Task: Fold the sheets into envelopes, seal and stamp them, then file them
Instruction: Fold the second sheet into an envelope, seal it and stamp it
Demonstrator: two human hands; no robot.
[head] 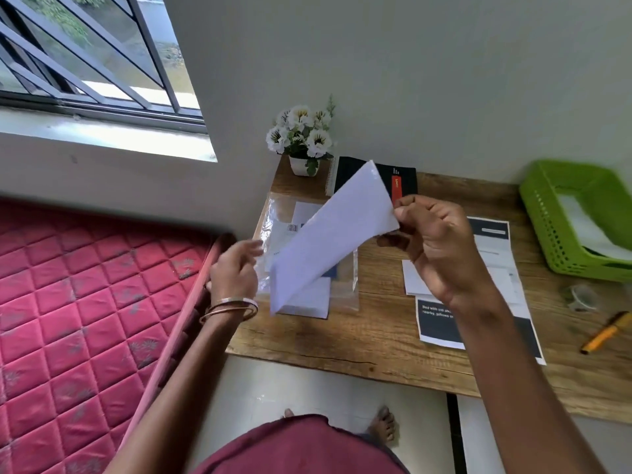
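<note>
Mid-fold, with right fingers (403, 208) pinching the folded sheet (328, 237) at its upper corner; left fingers (251, 249) loosely curled, apparently empty, below it; next calls for an envelope.

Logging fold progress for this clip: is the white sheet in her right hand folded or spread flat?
Folded. The white sheet is a narrow strip, its layers gaping at the lower end, pinched by the right hand.
</note>
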